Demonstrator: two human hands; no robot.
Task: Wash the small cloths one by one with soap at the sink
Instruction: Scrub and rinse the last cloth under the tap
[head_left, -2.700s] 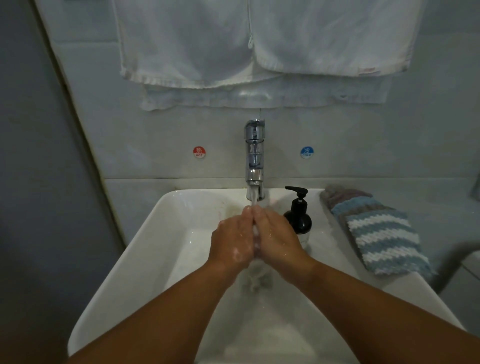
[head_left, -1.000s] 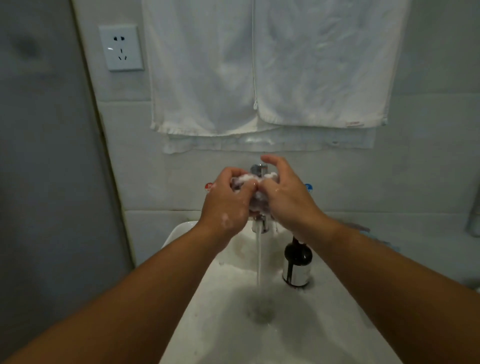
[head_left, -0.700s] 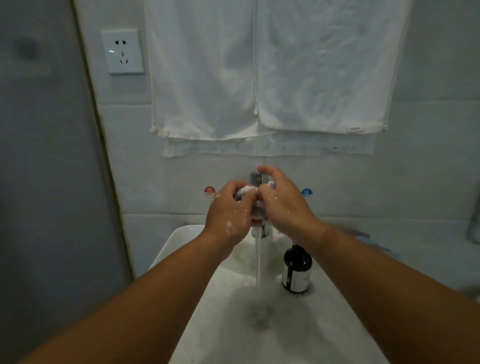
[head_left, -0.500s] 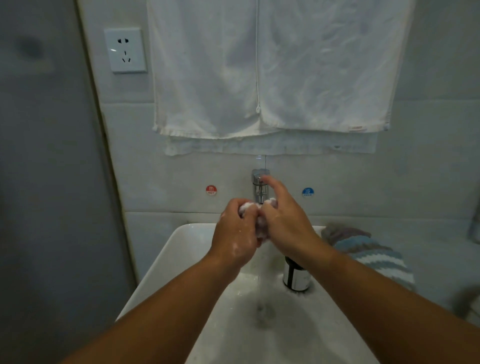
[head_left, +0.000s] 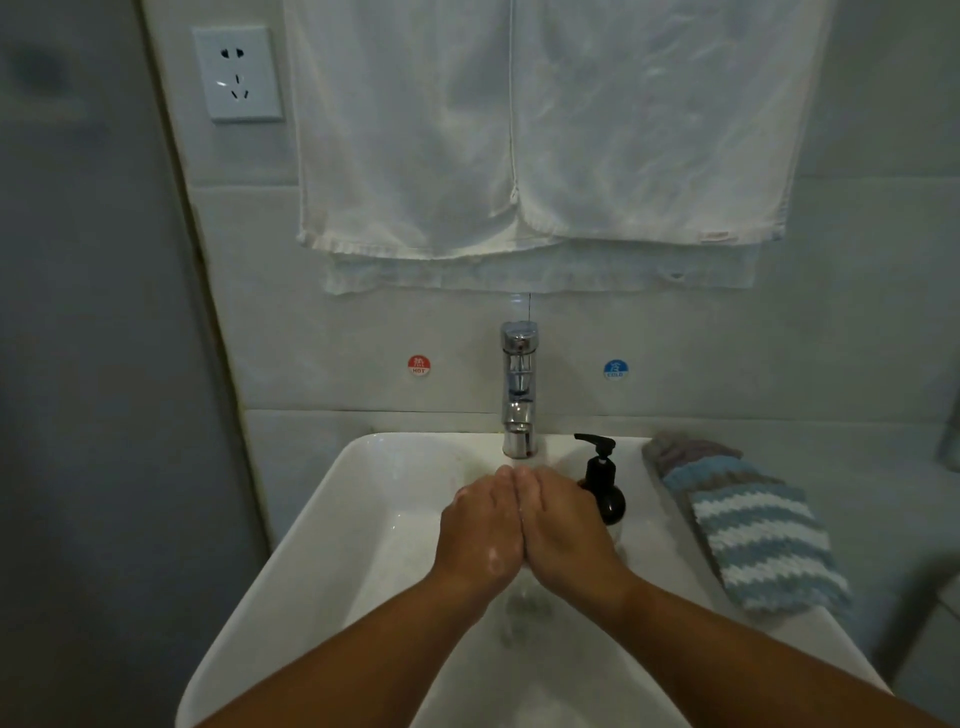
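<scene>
Pressing L hand (head_left: 480, 525) & R hand (head_left: 563, 525) palm-to-palm over sink (head_left: 332, 519), grip on anything can't tell, striped cloth (head_left: 753, 530) beside.

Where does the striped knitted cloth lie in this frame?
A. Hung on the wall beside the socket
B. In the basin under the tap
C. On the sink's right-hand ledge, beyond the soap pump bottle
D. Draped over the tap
C: the striped knitted cloth lies flat on the right ledge of the sink, to the right of the black soap pump bottle, clear of both hands.
</scene>
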